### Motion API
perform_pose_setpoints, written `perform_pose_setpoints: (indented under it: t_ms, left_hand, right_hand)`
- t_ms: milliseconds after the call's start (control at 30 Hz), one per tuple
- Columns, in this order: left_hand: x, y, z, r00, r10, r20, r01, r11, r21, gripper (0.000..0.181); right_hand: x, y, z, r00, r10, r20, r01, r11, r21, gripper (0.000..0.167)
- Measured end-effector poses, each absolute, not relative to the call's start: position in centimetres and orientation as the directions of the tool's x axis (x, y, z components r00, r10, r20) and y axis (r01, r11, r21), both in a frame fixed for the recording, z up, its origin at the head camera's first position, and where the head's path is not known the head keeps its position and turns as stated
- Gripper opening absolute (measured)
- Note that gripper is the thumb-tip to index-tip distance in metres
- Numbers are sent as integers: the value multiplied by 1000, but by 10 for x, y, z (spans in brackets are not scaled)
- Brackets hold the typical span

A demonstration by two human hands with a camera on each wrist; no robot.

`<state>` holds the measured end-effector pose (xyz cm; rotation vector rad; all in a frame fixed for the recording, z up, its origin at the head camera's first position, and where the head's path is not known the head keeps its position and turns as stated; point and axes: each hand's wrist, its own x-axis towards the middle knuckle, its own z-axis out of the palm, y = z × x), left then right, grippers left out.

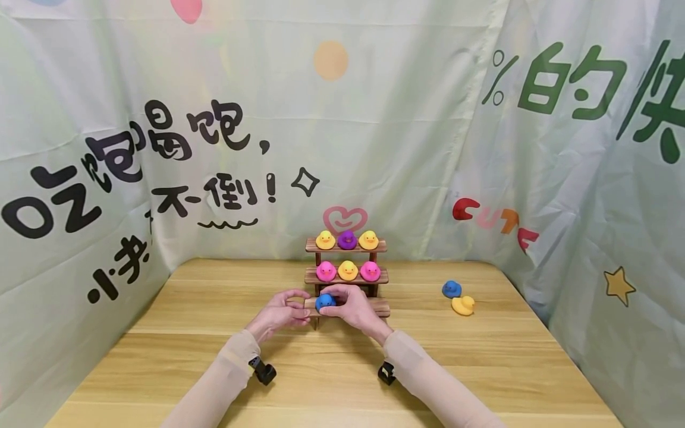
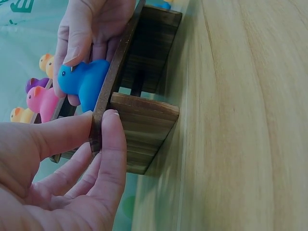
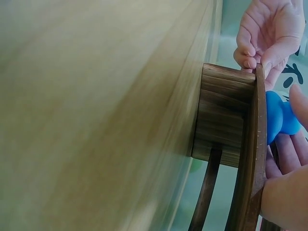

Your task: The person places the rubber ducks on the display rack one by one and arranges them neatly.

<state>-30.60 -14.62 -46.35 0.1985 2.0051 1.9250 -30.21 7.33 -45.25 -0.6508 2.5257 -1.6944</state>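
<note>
A three-tier wooden display stand (image 1: 382, 307) stands near the back of the table. My left hand (image 1: 282, 310) pinches the left end of its lowest shelf between thumb and fingers, as the left wrist view shows. On that shelf, near its left end, a blue rubber duck (image 1: 324, 304) sits upright. My right hand (image 1: 350, 305) holds this duck, thumb on the near side and fingers behind. On the middle shelf a yellow duck (image 1: 348, 270) sits between pink ducks (image 1: 370, 271). A purple duck (image 1: 347, 240) sits between yellow ducks (image 1: 325, 240) on top.
To the right of the stand, another blue duck (image 1: 452, 289) and a yellow duck (image 1: 463, 305) lie on the wooden table (image 1: 332, 380). Printed cloth (image 1: 396, 131) hangs behind the table and along both sides.
</note>
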Motion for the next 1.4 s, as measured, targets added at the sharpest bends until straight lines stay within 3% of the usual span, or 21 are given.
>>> perform_pose_setpoints:
  t_ms: [333, 767, 1400]
  left_hand:
    - [-306, -146, -463, -927, 342, -155, -140, 67, 988, 49]
    - [-306, -146, -463, -930, 337, -149, -134, 69, 989, 48]
    - [-305, -144, -462, -935, 320, -155, -139, 74, 988, 48]
  right_hand:
    - [-303, 73, -455, -906, -360, 221, -335, 293, -896, 37]
    - [-276, 72, -421, -898, -381, 219, -330, 255, -909, 37]
    - [-303, 75, -452, -906, -372, 202, -310, 258, -915, 35]
